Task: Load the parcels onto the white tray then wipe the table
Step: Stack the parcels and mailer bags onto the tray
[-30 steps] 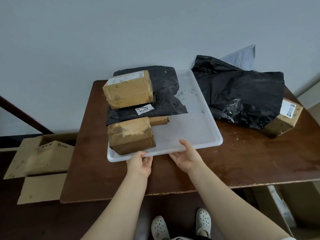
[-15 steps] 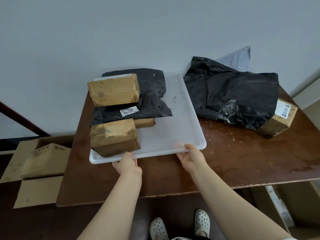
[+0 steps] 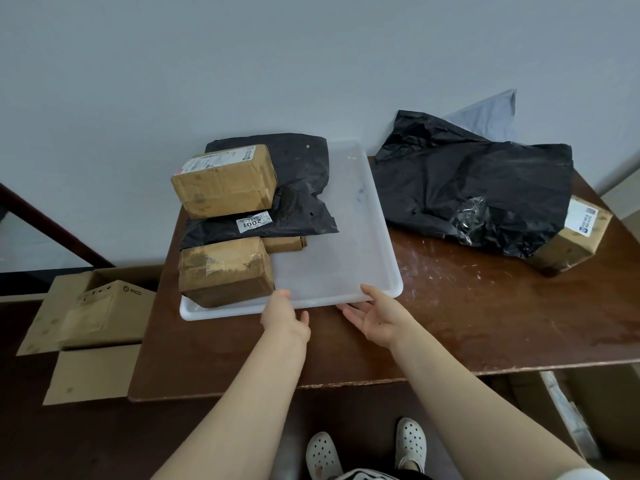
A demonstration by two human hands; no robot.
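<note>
The white tray [image 3: 346, 258] lies on the left part of the brown table [image 3: 485, 306]. Its left half carries a labelled cardboard box [image 3: 225, 181] on top of a black mailer bag [image 3: 294, 202], a taped box [image 3: 225, 271] in front and a small box [image 3: 284, 243]. A large black bag [image 3: 467, 192], a grey bag [image 3: 491, 112] and another labelled box [image 3: 571, 237] lie on the table to the tray's right. My left hand [image 3: 284, 313] touches the tray's near rim with its fingertips, thumb off. My right hand [image 3: 377, 317] is palm-up with fingers spread at the same rim.
Flattened and open cartons [image 3: 97, 306] lie on the floor left of the table. The wall stands right behind the table. More boxes sit under the table's right end [image 3: 568, 410]. My feet in white clogs [image 3: 363, 452] stand at the table's front edge.
The tray with its parcels slid left along the table, then stopped. Both hands loosened from the near rim; the right one opened palm-up.
</note>
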